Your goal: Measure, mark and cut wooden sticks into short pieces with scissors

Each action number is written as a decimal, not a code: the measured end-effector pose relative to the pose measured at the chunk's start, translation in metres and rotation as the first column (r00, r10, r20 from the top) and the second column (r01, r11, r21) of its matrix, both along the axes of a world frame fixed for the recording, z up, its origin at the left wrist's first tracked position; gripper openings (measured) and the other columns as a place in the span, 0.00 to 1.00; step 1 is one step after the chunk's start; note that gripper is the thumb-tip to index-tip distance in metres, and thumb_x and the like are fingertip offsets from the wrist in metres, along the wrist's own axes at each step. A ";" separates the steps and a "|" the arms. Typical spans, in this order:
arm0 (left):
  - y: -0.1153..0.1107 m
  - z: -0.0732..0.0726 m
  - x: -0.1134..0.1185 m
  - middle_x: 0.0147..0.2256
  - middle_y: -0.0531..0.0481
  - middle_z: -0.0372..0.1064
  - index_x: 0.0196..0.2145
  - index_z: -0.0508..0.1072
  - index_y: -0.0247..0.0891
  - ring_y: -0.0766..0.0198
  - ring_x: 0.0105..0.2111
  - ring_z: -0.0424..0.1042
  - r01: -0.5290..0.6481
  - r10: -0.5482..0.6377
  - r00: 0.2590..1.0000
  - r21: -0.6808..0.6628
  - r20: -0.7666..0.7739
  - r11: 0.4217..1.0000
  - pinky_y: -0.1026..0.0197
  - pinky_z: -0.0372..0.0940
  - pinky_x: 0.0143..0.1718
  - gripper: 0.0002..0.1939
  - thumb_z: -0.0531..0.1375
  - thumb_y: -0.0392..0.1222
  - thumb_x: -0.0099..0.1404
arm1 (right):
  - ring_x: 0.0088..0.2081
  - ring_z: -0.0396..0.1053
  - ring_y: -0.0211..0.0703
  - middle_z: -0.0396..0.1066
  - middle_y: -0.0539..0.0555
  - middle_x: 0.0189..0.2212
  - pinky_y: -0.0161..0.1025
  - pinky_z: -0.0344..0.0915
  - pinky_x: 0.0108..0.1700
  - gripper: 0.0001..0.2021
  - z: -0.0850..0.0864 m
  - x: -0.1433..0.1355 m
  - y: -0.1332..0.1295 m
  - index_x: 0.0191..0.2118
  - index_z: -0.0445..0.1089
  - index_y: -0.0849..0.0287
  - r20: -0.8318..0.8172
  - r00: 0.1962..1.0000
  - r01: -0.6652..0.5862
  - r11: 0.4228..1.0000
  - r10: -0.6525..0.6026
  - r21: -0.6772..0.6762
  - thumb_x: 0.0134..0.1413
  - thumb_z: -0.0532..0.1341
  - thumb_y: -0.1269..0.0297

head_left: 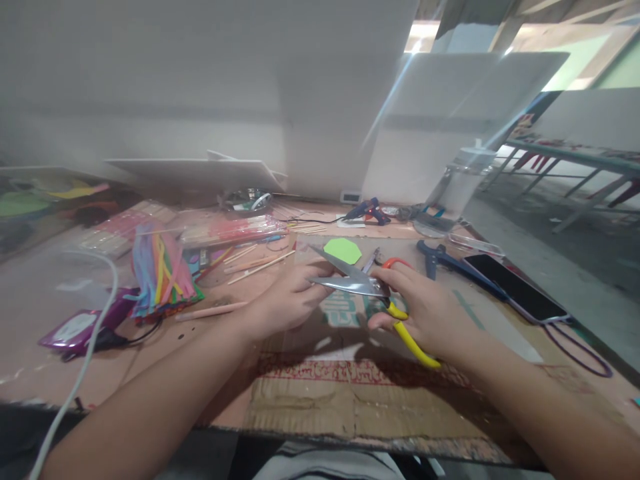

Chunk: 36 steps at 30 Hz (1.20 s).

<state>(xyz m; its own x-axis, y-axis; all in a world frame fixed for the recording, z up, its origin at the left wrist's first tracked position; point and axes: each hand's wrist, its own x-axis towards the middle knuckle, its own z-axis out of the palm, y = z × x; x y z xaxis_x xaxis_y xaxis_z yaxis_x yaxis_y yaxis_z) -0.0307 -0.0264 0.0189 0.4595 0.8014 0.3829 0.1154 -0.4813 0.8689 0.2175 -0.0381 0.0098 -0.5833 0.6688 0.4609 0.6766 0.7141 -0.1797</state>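
One pair of scissors [356, 283], blades spread and pointing left, is held in the partly curled right hand [417, 307], where yellow handles [416, 345] are also seen. The left hand [297, 293] is placed by the blade tips with its fingers bent, though whether anything is gripped cannot be told. Just beyond the blades, a piece of green paper [343, 251] is laid on the work surface, with pipe cleaners [163, 273] far left and a phone [517, 288] to the right.

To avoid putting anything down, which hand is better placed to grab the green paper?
Probably your left hand: it's near the green paper, with no tool visible in its grip; your right hand holds open scissors.
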 end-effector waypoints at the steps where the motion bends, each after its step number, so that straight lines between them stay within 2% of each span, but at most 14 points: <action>1: 0.001 0.000 -0.001 0.33 0.47 0.78 0.35 0.80 0.42 0.50 0.48 0.75 0.011 -0.011 1.000 0.008 -0.012 1.000 0.50 0.69 0.52 0.11 0.58 0.45 0.68 | 0.37 0.70 0.51 0.70 0.59 0.39 0.43 0.67 0.37 0.32 0.000 0.001 0.000 0.53 0.67 0.62 0.010 1.000 0.001 1.000 -0.001 0.013 0.62 0.53 0.36; 5: 0.004 -0.003 -0.002 0.39 0.47 0.79 0.38 0.79 0.39 0.54 0.47 0.75 0.054 -0.053 0.998 0.019 -0.044 0.998 0.53 0.66 0.54 0.11 0.58 0.43 0.68 | 0.36 0.70 0.49 0.71 0.58 0.37 0.41 0.65 0.36 0.30 -0.001 0.002 -0.001 0.51 0.68 0.61 0.025 0.999 0.019 0.999 -0.020 0.039 0.62 0.53 0.36; 9: 0.005 -0.009 0.000 0.40 0.47 0.76 0.37 0.77 0.37 0.59 0.43 0.73 0.063 -0.063 0.998 -0.007 0.010 0.998 0.58 0.67 0.47 0.13 0.56 0.45 0.72 | 0.28 0.68 0.44 0.70 0.52 0.30 0.38 0.61 0.30 0.25 -0.005 0.002 -0.003 0.47 0.69 0.56 0.006 0.998 0.059 0.998 -0.059 -0.007 0.62 0.54 0.38; 12: 0.006 -0.013 0.001 0.37 0.49 0.73 0.41 0.76 0.39 0.63 0.38 0.70 0.072 -0.068 0.994 -0.055 0.080 0.996 0.61 0.65 0.42 0.13 0.55 0.48 0.73 | 0.24 0.64 0.42 0.68 0.50 0.28 0.38 0.58 0.28 0.27 -0.005 0.002 -0.002 0.49 0.68 0.55 -0.054 0.993 0.102 0.994 -0.103 -0.031 0.61 0.55 0.36; 18: 0.006 -0.009 -0.002 0.36 0.51 0.69 0.40 0.73 0.39 0.66 0.36 0.66 -0.034 0.041 0.993 -0.067 0.112 0.997 0.64 0.62 0.39 0.13 0.59 0.51 0.71 | 0.28 0.64 0.45 0.67 0.53 0.32 0.40 0.61 0.30 0.29 0.001 0.004 0.005 0.47 0.65 0.58 -0.155 0.978 0.141 0.990 -0.140 -0.002 0.60 0.54 0.33; 24: 0.004 -0.008 0.001 0.40 0.48 0.72 0.43 0.74 0.40 0.61 0.42 0.71 -0.047 0.055 0.988 -0.060 0.142 0.997 0.61 0.66 0.42 0.12 0.62 0.49 0.68 | 0.35 0.68 0.49 0.68 0.57 0.37 0.42 0.64 0.35 0.29 -0.002 0.001 0.004 0.50 0.65 0.61 -0.083 0.993 0.084 0.995 -0.080 0.048 0.61 0.55 0.37; 36: 0.003 -0.007 0.000 0.37 0.47 0.75 0.38 0.76 0.38 0.60 0.39 0.74 -0.140 0.138 0.989 0.020 0.059 0.990 0.59 0.67 0.42 0.05 0.62 0.41 0.66 | 0.37 0.71 0.51 0.70 0.59 0.38 0.43 0.66 0.38 0.30 -0.004 -0.001 0.002 0.52 0.67 0.63 -0.021 0.999 0.041 0.997 -0.040 0.064 0.61 0.57 0.38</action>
<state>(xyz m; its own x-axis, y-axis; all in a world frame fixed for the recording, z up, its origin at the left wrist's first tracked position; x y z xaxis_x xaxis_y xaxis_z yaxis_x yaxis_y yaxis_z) -0.0308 -0.0234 0.0123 0.3209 0.8462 0.4254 0.1328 -0.4849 0.8644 0.2168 -0.0359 0.0058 -0.5470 0.6605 0.5143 0.7021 0.6966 -0.1478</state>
